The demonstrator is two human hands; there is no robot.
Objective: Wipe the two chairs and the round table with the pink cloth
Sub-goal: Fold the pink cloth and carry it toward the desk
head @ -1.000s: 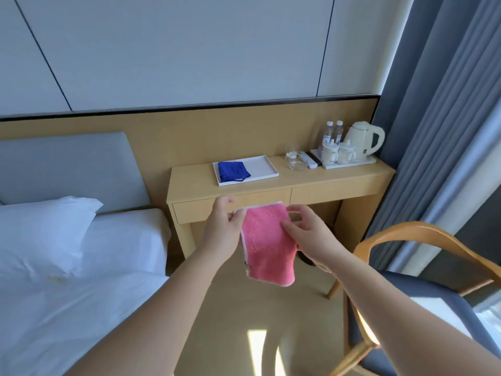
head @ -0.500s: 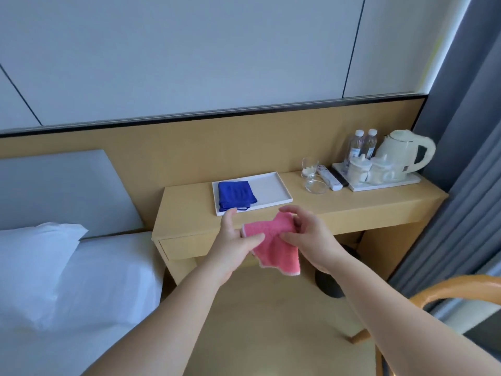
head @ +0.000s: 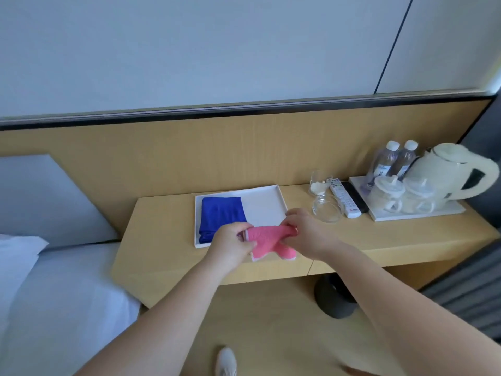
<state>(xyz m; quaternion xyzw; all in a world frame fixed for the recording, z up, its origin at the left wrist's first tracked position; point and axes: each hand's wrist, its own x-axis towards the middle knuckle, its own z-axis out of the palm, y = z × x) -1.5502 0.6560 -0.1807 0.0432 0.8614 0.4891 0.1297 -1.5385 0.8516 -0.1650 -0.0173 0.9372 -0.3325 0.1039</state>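
The pink cloth (head: 267,241) is folded small and held between both hands just above the front of the wooden desk (head: 379,240). My left hand (head: 230,244) pinches its left end and my right hand (head: 306,233) grips its right end. The cloth hangs over the near edge of a white tray (head: 267,203). No chair and no round table are in view.
A folded blue cloth (head: 221,217) lies in the tray's left half. To the right stand a glass (head: 320,183), a glass dish (head: 326,211), two remotes (head: 344,199), a second tray with cups, two water bottles (head: 394,161) and a kettle (head: 450,172). A bed (head: 54,294) is left; a bin (head: 336,297) stands under the desk.
I have come closer to the desk and the chair has left the view. Both hands carried the pink cloth forward over the desk edge and bunched it into a smaller fold.
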